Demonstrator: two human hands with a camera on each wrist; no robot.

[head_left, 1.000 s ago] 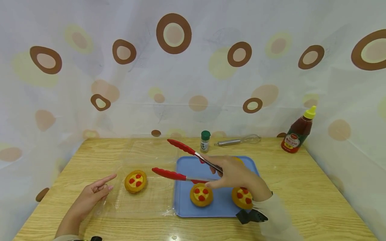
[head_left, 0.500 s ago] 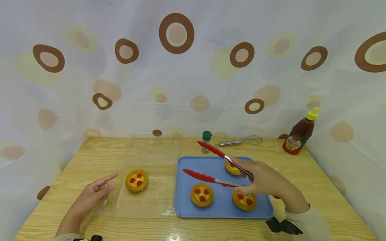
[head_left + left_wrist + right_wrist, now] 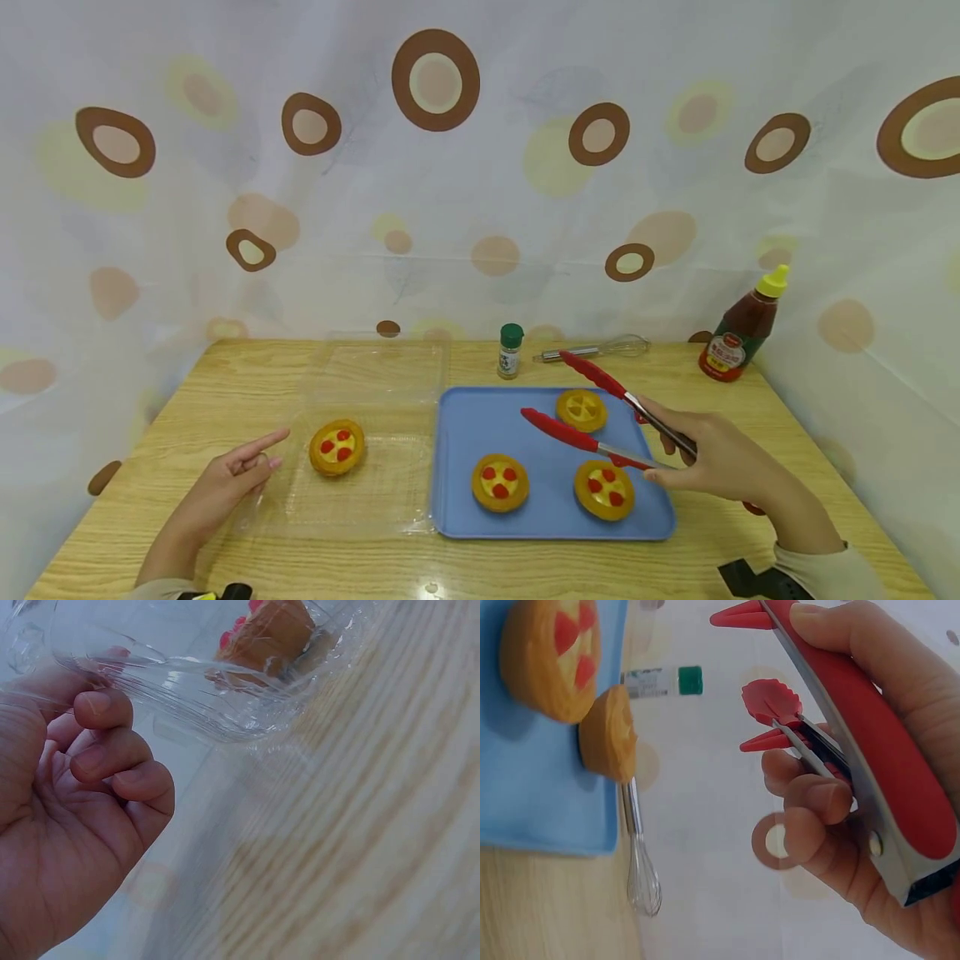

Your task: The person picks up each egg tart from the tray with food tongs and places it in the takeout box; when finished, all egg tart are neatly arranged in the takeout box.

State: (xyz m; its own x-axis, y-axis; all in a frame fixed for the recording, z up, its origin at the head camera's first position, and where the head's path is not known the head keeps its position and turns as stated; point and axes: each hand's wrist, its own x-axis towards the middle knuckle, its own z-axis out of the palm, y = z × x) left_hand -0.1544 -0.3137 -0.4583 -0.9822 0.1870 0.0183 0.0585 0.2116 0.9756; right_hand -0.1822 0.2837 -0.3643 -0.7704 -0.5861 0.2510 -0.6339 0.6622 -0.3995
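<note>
Red tongs (image 3: 597,446), spread, in curled right hand (image 3: 726,457)

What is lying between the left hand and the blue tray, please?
The open clear plastic container, with one tart in it, lies between the left hand and the blue tray; the head view shows this.

Tabletop set-up, kitchen in kind: whisk (image 3: 588,351), sauce bottle (image 3: 738,333), shaker (image 3: 509,354), tongs (image 3: 562,429), tarts (image 3: 500,483) on a blue tray (image 3: 487,425). Wood-grain table (image 3: 375,571), screened at back and both sides by printed sheeting (image 3: 480,175), creases showing. Room beyond hidden; home or studio, cannot tell.
</note>
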